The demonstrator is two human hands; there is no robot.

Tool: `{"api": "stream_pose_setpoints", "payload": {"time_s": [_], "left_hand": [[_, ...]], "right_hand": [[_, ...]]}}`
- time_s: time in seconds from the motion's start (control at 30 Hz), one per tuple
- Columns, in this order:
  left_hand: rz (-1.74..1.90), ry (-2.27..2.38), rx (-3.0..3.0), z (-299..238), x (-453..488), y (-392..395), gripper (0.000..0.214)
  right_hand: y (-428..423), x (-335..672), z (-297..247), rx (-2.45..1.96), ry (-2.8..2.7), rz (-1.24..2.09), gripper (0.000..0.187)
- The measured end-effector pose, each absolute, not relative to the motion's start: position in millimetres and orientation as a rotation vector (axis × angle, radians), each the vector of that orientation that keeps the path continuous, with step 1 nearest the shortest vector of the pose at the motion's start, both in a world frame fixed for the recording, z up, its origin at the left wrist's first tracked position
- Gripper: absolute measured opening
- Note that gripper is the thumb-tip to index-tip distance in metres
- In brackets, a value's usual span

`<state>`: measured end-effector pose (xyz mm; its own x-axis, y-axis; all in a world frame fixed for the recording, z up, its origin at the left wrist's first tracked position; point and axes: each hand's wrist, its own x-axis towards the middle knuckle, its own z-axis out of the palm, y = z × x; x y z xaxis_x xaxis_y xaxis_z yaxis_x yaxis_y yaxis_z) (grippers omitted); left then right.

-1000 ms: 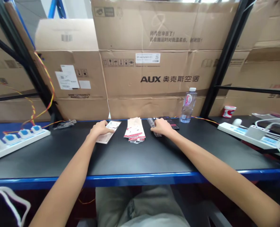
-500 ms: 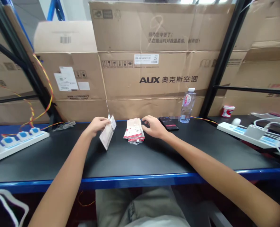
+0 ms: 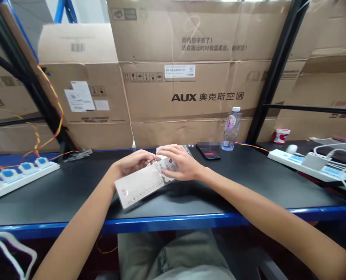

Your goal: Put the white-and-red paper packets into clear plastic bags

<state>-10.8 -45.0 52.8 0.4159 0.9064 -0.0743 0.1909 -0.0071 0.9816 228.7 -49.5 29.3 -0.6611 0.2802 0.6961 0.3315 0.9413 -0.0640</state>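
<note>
1. Packet (image 3: 140, 183), flat and white in clear plastic, sits between our two hands and slants down to the left, over the black table (image 3: 58, 198). We cannot tell whether its lower corner touches the tabletop.
2. Our left hand (image 3: 133, 164) is curled nearly closed over the packet's upper end and has hold of it, with the fingers lying across the top.
3. Our right hand (image 3: 181, 163) is partly open, its fingers spread over the same end, just beside the left hand, and it holds the packet too.
4. Behind our hands, a pale paper edge (image 3: 162, 151) shows, too hidden to tell more.
5. To the right, a phone (image 3: 208, 151) lies face up on the table, with a water bottle (image 3: 231, 130) upright just beside it, in front of cardboard boxes (image 3: 178, 93).
6. One power strip (image 3: 21, 175) lies at the table's left end, another power strip (image 3: 307, 165) at its right.
</note>
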Motion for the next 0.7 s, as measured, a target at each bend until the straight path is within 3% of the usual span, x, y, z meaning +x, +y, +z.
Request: {"api": "stream_pose_setpoints", "payload": {"time_s": [0.1, 0.2, 0.37, 0.47, 0.63, 0.7], "left_hand": [[0.680, 1.007, 1.389, 50.5, -6.4, -43.1, 0.027], [0.720, 0.973, 1.376, 54.3, -4.1, -43.1, 0.047], [1.118, 0.824, 1.396, 63.8, -4.1, -48.2, 0.083], [1.288, 0.725, 1.359, 63.0, -6.9, -46.8, 0.079], [1.156, 0.694, 1.372, 47.1, -8.1, -32.9, 0.046], [1.126, 0.744, 1.426, 41.5, -7.0, -28.7, 0.044]], "right_hand": [[-49.1, 226.6, 27.8, -0.441, -2.300, 0.030, 0.031], [-47.1, 225.9, 26.9, -0.495, -2.175, 0.134, 0.014], [-38.8, 225.9, 23.8, -0.685, -1.931, 0.329, 0.016], [-30.7, 225.8, 18.9, -0.823, -1.770, 0.440, 0.022], [-24.3, 228.2, 14.4, -0.857, -1.687, 0.367, 0.025], [-25.7, 228.7, 14.4, -0.820, -1.740, 0.310, 0.024]]}}
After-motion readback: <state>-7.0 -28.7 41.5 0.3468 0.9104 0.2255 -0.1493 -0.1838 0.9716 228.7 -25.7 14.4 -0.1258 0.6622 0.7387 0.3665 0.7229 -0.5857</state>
